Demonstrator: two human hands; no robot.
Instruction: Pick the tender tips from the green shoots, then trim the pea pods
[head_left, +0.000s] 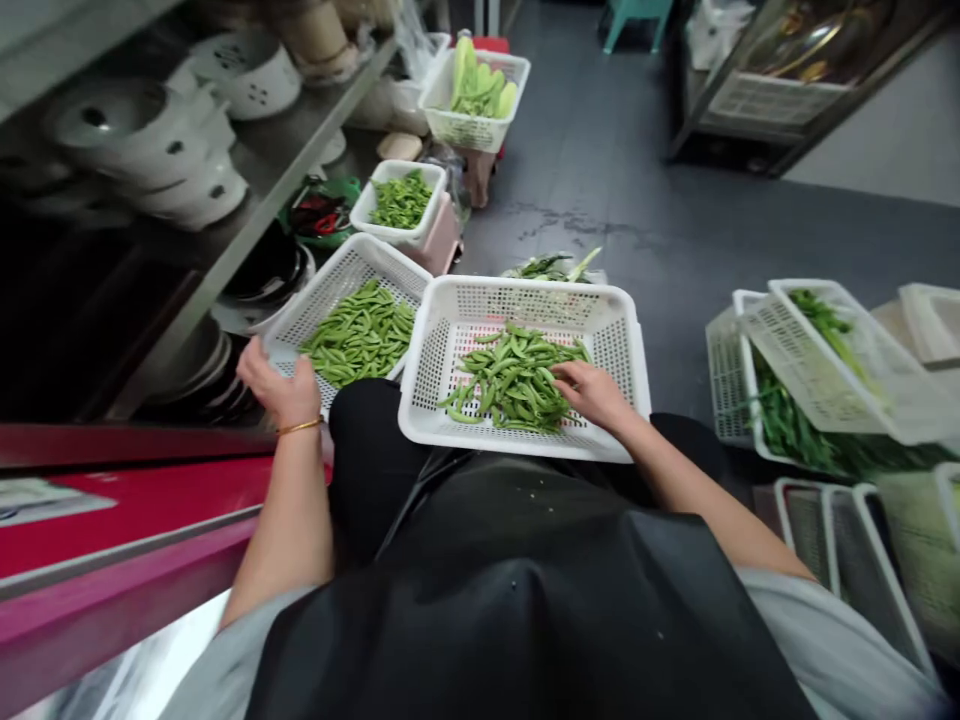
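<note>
A white perforated basket [525, 290] rests across my lap with a heap of green pea pods [514, 380] in it. My right hand [589, 392] reaches over its right side, fingertips bent together at the edge of the heap; whether a pod is between them is too small to tell. To the left stands a second, tilted white basket [300, 307] with more green pods [361, 335]. At that basket's left rim is my left hand [281, 385], wearing a gold-coloured bracelet, thumb and fingers apart, with nothing visible in it.
Metal shelves [262, 200] with white pots run along the left. Beyond the baskets stand a smaller basket of green vegetables [401, 200] and a basket of pale green gourds [480, 90]. Leafy greens [555, 268] lie behind the lap basket. Stacked baskets [847, 350] stand at right.
</note>
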